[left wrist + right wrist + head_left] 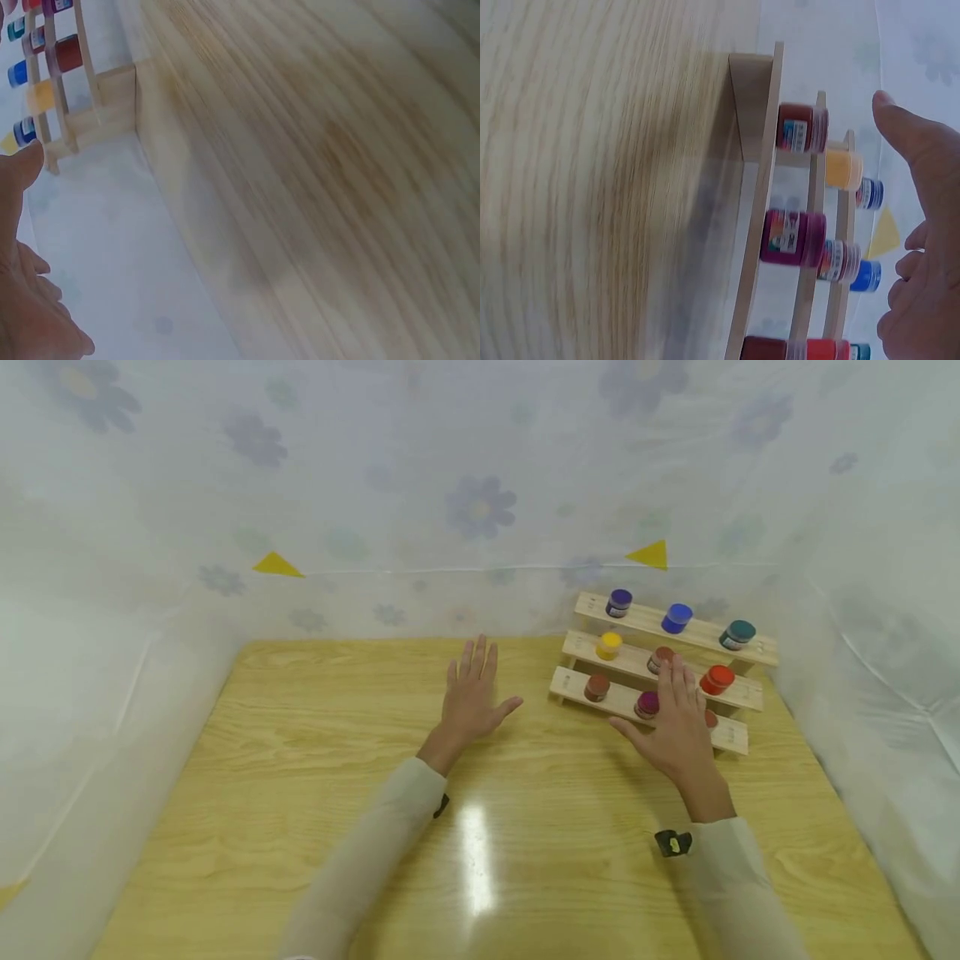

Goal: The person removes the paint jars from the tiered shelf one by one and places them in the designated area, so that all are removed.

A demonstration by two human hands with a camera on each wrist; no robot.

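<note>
We see the left hand [471, 700] over the wooden table [300, 752], its fingers straight and thumb spread wide. The right hand [681, 727], likewise stretched wide, hovers above the front of the three-tier rack [622, 697], whose small jars [677, 619] stand at the table's far right.

Left arm [367, 868] in a pale sleeve, slanting far and right, left hand [468, 702] with fingers [477, 662] straight, thumb [507, 707] spread right, right arm [738, 885] slanting far and left, right hand [681, 731] straight-fingered, its thumb [628, 732] spread left
</note>
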